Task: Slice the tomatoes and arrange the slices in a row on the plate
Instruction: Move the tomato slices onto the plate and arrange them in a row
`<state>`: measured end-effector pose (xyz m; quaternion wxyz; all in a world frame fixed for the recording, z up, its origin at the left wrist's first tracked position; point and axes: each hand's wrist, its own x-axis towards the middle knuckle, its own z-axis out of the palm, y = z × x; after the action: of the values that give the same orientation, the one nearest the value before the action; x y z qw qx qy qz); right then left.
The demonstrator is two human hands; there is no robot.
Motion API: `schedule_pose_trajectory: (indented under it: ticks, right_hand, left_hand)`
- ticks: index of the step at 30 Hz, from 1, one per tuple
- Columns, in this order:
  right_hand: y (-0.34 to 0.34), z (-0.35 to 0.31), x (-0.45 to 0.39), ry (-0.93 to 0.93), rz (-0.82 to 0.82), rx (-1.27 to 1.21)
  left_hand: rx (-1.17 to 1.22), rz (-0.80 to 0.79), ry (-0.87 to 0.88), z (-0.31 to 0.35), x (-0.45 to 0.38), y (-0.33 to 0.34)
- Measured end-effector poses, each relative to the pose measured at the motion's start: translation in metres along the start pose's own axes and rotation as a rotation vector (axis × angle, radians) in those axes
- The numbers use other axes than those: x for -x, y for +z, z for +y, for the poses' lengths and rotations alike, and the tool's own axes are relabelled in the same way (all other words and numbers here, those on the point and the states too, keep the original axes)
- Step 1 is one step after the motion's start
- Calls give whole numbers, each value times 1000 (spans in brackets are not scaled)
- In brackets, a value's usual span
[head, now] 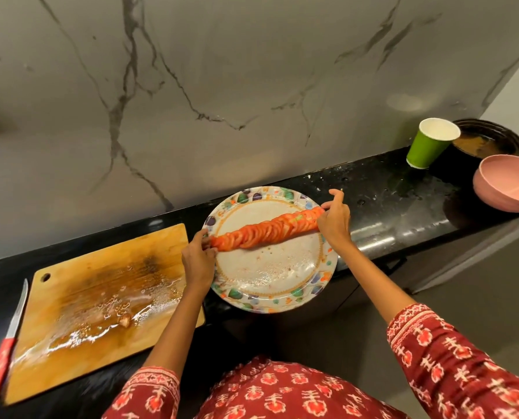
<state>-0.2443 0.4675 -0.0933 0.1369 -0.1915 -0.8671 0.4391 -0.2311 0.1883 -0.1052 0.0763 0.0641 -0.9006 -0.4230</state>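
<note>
Head view: the slices (267, 229) lie in one overlapping row across the plate (270, 300), running from its left rim up toward the right rim. The plate sits on the black worktop (388, 201), just right of the board (101, 297).

Left hand (196, 261) is at the row's left end, fingers curled and touching the end slices; whether they pinch a slice or only press cannot be told. Right hand (334, 220) is at the right end, thumb and lower fingers closed on the last slice, index finger lifted clear.

Handling, as a judgement: slices are thin, light, soft and wet. They probably slip on the glazed plate, which shows a juice film. They tear if pinched hard through the pulp. Better to hold by the skin edge, or push the row from both ends with flat fingertips. The overlapped row probably shifts as a chain, so a nudge at one end moves its neighbours.

The board is wet with juice and seeds, one small scrap (124, 320) on it. The knife (6, 343) lies idle left of the board, red handle nearest the person. Slicing looks done; only tidying the row seems left.

Cup (427, 145) and pink bowl (506, 189) stand well apart at the far right.
</note>
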Motion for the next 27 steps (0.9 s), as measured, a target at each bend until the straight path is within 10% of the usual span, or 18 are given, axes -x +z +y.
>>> schedule_pose_trajectory:
  ticks: [27]
  right_hand:
    - [-1,6,15,-47,90,26]
  left_hand:
    - [87,-50,63,2,13,-3]
